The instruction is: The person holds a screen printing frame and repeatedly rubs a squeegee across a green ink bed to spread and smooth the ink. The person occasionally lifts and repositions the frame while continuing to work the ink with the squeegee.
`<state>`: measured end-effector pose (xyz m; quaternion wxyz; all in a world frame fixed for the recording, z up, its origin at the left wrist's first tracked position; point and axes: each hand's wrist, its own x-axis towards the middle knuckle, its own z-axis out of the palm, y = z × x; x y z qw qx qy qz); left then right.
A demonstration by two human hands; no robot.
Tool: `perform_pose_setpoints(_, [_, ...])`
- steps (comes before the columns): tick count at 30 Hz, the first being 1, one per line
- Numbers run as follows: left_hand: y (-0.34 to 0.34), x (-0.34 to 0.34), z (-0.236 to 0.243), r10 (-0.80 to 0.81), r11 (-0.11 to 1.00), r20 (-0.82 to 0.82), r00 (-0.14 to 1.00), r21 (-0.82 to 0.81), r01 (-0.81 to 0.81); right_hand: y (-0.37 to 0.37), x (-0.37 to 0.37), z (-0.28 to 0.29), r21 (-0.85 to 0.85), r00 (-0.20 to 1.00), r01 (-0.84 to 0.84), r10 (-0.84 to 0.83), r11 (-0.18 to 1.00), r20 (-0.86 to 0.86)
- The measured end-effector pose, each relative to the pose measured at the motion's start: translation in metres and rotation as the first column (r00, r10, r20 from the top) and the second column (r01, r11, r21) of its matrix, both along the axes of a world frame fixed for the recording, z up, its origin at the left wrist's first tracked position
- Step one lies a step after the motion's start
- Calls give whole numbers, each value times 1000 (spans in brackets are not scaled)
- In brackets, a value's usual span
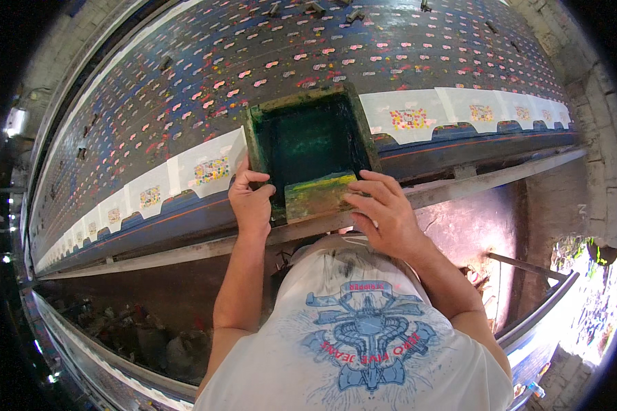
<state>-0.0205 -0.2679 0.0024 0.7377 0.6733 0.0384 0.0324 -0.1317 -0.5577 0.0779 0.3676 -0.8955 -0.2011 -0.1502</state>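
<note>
A screen-printing frame [367,127] with worn wooden sides and a dark green mesh rests tilted on the near edge of the long printing table. Across its near end lies a wooden squeegee [315,198], its upper edge smeared yellow-green. My left hand [251,200] is closed on the near left side of the frame, thumb turned inward. At the squeegee's right end, by the frame's near right corner, my right hand [389,214] is closed with bent fingers on the board. The frame hides the table beneath it.
White fabric pieces [451,109] with colourful dotted prints line the table's near edge on both sides. The dark tabletop [253,61] carries rows of small pink marks and several small dark blocks [354,15]. A pale rail [473,183] runs along the front, with a metal bar [528,266] at right.
</note>
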Motion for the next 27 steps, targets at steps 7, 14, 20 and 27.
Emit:
perform_pose_setpoints(7, [1, 1, -7, 2, 997, 32, 999, 79, -4, 25, 21, 6, -273, 995, -89, 95, 958, 10])
perform_pose_setpoints(14, [-2, -1, 0, -2, 987, 26, 1000, 164, -3, 31, 51, 15, -401, 984, -170, 176, 900, -24])
perform_pose_setpoints(20, [0, -2, 2, -8, 958, 16, 1000, 288, 3, 21, 109, 48, -449, 897, -376, 198, 810, -395])
perform_pose_setpoints(27, [0, 1, -2, -34, 951, 21, 999, 307, 26, 16, 199, 36, -412, 940, -325, 244, 851, -237])
